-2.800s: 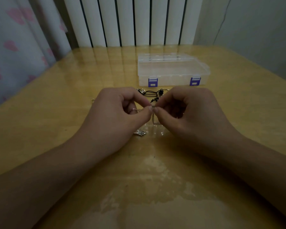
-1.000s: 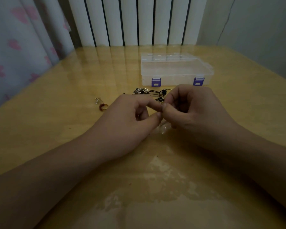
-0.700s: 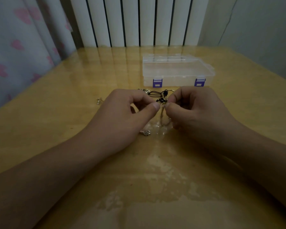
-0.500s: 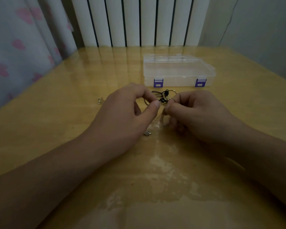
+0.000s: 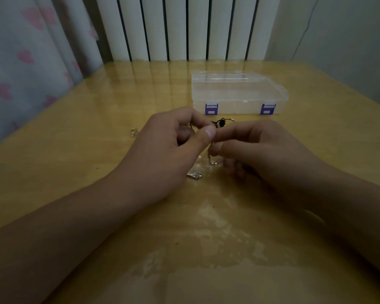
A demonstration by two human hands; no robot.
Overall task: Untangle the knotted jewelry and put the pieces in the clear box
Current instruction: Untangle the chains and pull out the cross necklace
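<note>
The left hand (image 5: 162, 150) and right hand (image 5: 261, 150) hide most of the knotted jewelry (image 5: 221, 123); its links blur.

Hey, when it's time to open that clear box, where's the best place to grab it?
Take the clear box by its two purple latches, coming from the near side. Both face the person on the front wall, and the lid lies flat and closed, so it probably lifts there.

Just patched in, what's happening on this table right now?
A person's left hand and right hand both pinch a thin tangled metal chain just above the yellow wooden table, working at a knot. A black corded jewelry tangle lies beyond the fingers. The clear plastic box with purple latches sits closed; nothing visibly inside yet.
</note>
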